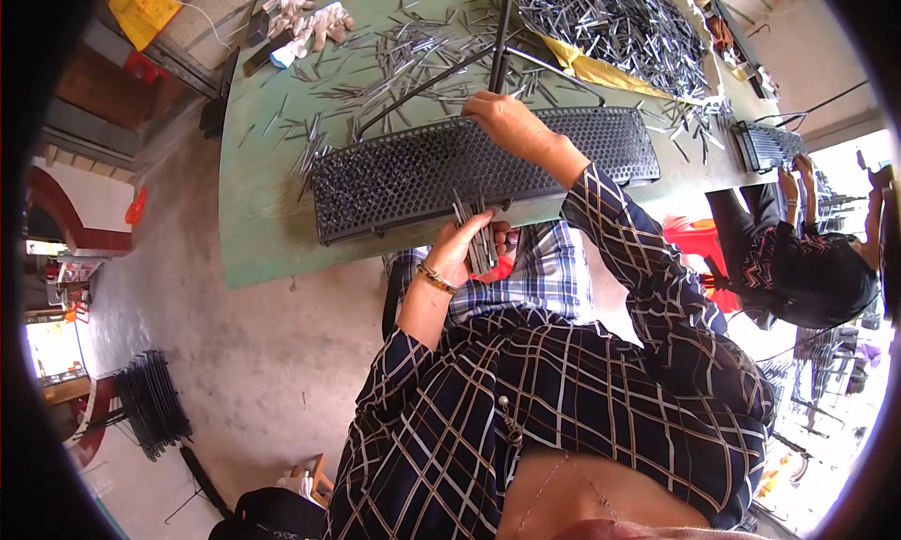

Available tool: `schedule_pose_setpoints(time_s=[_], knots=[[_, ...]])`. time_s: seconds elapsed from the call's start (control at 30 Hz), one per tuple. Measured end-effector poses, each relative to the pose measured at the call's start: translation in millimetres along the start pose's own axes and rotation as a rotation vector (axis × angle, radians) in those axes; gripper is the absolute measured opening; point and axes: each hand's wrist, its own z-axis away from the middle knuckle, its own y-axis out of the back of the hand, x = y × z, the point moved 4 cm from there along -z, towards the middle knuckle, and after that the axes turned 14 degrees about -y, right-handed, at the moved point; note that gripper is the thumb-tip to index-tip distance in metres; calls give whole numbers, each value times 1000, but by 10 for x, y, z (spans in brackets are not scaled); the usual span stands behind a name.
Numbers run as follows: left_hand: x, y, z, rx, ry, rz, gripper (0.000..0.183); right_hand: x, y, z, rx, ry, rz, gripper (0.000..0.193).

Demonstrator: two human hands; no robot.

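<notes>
Black perforated rack is on the green table at its near edge; left hand has its fingers curled round a bundle of dark rods just off that edge, while right hand is at the rack's far side, fingers bent, can't tell if they're pinching anything. Looks partway at best: holes toward the left look more filled than the rest, though I can't confirm that, and plenty remains, with loose rods scattered behind and a big heap on yellow sacking.
</notes>
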Motion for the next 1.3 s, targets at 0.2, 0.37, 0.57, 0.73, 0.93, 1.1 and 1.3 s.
schedule_pose_setpoints(time_s=[0.2,0.37,0.57,0.73,0.93,1.1,1.3], knots=[[-7,-17,31,6,-36,-9,21,-50,-27,-28,-31,17,19,14],[7,-31,26,-12,-44,-7,20,-12,-131,-6,-91,57,46,19],[17,-22,29,17,-73,-84,21,1,-129,59,-68,6,-12,27],[35,-50,43,-12,-90,-122,23,-9,-133,109,-58,14,-27,28],[41,-51,38,-17,-86,-125,22,62,-113,139,17,-138,88,18],[45,-92,50,-38,-84,-92,23,107,-143,130,-28,-218,115,14],[56,-119,44,-29,-62,-100,24,102,-157,109,3,-233,77,14]])
